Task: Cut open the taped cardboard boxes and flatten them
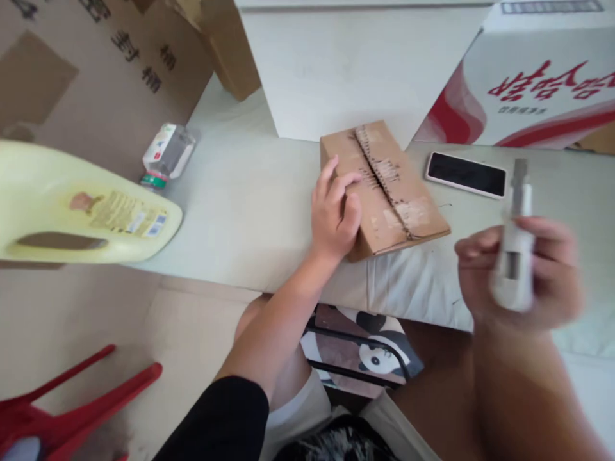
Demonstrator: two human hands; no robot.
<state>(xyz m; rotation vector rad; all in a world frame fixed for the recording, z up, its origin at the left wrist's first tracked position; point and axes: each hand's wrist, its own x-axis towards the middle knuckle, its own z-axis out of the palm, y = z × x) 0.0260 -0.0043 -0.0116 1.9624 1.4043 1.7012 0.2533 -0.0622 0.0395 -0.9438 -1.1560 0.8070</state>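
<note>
The left hand [336, 218] rests on the left side of a cardboard box [394, 195], fingers loosely spread. The box, near the worktop's [250, 198] front edge, looks light, stiff but crushable; best held by its long sides. Rightmost, the right hand's [555, 275] fingers grasp a cutter knife [512, 272], likely light, by its handle.

Left hand [336, 214]: rests on the left side of the cardboard box, fingers over its top.
Right hand [552, 275]: grips a white cutter [512, 272], metal end directed away from the person; both blurred.
Cardboard box [408, 198]: lies on the table [250, 192], a dark seam along its top, the surface scuffed beside it.
Phone [466, 174]: flat on the table, right of the box, screen dark.
Background: a white box [346, 70] beside a red-and-white carton [542, 89].
Left: a pale yellow jug [72, 186] near a green-capped bottle [175, 153].
</note>
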